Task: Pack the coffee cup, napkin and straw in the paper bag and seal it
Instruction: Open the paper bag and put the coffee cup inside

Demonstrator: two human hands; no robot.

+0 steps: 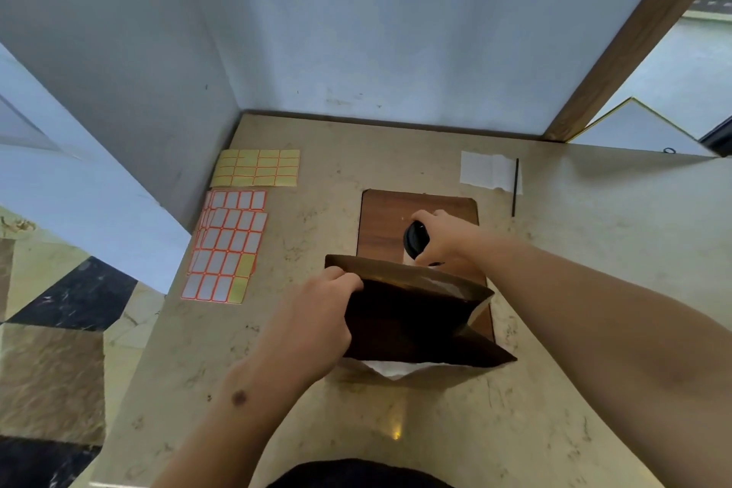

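Both my forearms are bare, no sleeves, watch or rings showing. My left forearm (245, 400), at lower centre-left of the frame, bears a small dark round mark near the wrist. A dark garment (356, 473) shows at the bottom edge.

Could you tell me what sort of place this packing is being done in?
Probably a makeshift indoor packing spot, not clearly a café: a marble-look counter tucked into a bare wall corner, sheets of blank stickers laid out for sealing, and a wooden board behind the paper bag.
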